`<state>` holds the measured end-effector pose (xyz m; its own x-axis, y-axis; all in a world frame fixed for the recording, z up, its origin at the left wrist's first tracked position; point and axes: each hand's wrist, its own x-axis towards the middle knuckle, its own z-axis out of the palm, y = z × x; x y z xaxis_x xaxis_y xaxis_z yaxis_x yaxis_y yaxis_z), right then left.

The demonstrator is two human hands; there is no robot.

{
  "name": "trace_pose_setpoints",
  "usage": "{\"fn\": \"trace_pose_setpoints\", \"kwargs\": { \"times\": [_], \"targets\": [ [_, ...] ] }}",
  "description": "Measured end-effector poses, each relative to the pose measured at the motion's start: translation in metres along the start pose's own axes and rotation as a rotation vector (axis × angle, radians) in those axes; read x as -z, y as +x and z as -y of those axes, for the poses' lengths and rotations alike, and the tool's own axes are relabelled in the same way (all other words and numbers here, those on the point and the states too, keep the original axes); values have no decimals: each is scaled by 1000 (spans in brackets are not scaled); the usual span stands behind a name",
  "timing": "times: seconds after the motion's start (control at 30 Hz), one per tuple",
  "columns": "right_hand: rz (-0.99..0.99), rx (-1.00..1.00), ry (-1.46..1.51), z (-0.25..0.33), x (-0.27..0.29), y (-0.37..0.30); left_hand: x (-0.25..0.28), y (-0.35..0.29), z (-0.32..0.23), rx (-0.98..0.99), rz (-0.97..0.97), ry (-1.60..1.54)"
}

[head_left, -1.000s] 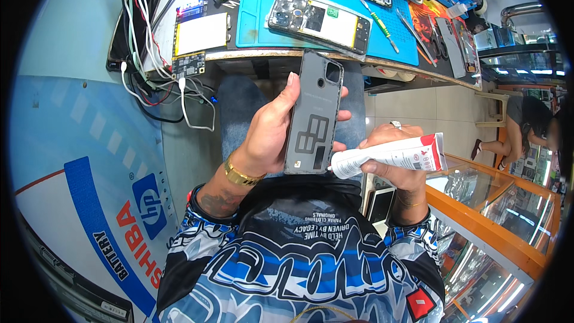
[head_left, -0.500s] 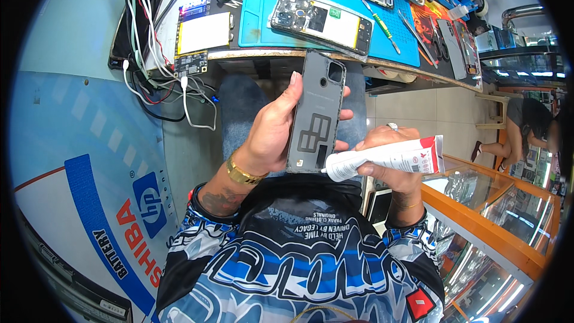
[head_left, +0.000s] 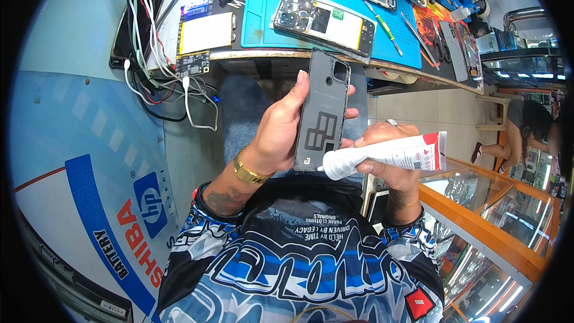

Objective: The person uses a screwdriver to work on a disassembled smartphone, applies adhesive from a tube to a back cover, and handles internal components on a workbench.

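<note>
Left hand (head_left: 276, 134): grip clasping the sides of a dark phone cover (head_left: 326, 104), held before the worktop's (head_left: 257, 54) near edge. Right hand (head_left: 390, 133): grip pinching a white-and-red tube (head_left: 382, 157). Since one second ago, the cover shifted slightly right and the nozzle (head_left: 320, 168) left; contact between them cannot be confirmed.

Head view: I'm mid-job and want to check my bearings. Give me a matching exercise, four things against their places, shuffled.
Things
1. gray phone back panel
2. white-and-red squeeze tube
3. opened smartphone
4. gold-coloured wristband

Places
A. lying over the blue mat
B. around the left wrist
C. held in the left hand
D. held in the right hand

Pairs: 1-C, 2-D, 3-A, 4-B
</note>
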<state>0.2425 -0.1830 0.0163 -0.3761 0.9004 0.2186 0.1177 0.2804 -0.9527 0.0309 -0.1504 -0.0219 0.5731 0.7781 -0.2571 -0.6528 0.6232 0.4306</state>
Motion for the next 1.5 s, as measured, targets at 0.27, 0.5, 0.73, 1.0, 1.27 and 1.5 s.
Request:
{"fn": "trace_pose_setpoints", "kwargs": {
  "times": [0.27,0.5,0.73,1.0,1.27,1.5],
  "targets": [
    [-70,-8,81,0,2,-1,1,0,-2,-10,18,-4],
    [-30,-23,25,-4,0,-2,2,2,2,2,13,3],
    [-14,41,-15,-6,-5,4,5,5,5,-15,1,2],
    [-15,39,-9,-4,-8,7,6,6,6,-7,-4,5],
    [26,42,-53,-2,-9,14,5,6,4,5,-14,-78],
    [30,160,-40,-11,-16,22,4,5,2,-18,-15,-87]
  ]
}}
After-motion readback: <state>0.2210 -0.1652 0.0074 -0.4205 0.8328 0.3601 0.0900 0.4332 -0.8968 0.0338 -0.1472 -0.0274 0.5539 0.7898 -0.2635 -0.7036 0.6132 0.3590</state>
